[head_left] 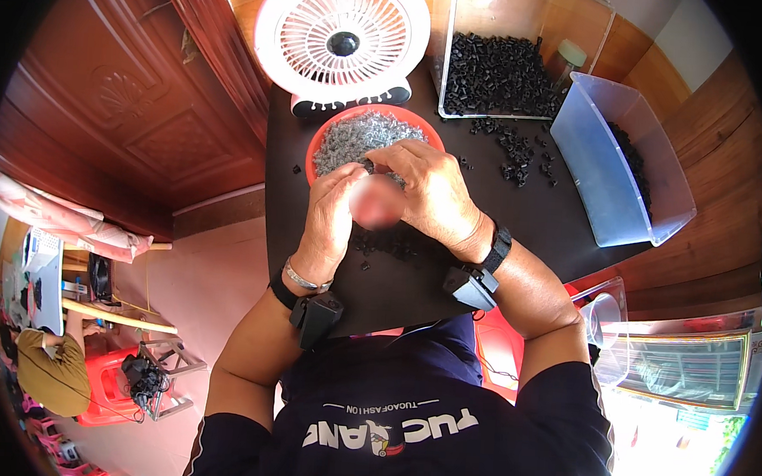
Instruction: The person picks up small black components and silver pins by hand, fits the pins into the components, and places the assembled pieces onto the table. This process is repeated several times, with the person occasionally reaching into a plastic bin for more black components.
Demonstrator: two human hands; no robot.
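Your left hand (329, 218) and right hand (435, 189) met with curled fingers over the red bowl's (436, 135) near side, by its clear plastic pieces (374, 132); I couldn't tell what they gripped. Black plastic parts (389, 241) lay between your wrists.

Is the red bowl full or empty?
Looks nearly full: small pale pieces cover the bowl's visible inside, close to its rim.

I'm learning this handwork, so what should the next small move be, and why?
Perhaps steady the small dark piece with a gentle pinch: it seems to sit between the left hand and right hand, which are close together near the red bowl, though blur hides part of the grip.
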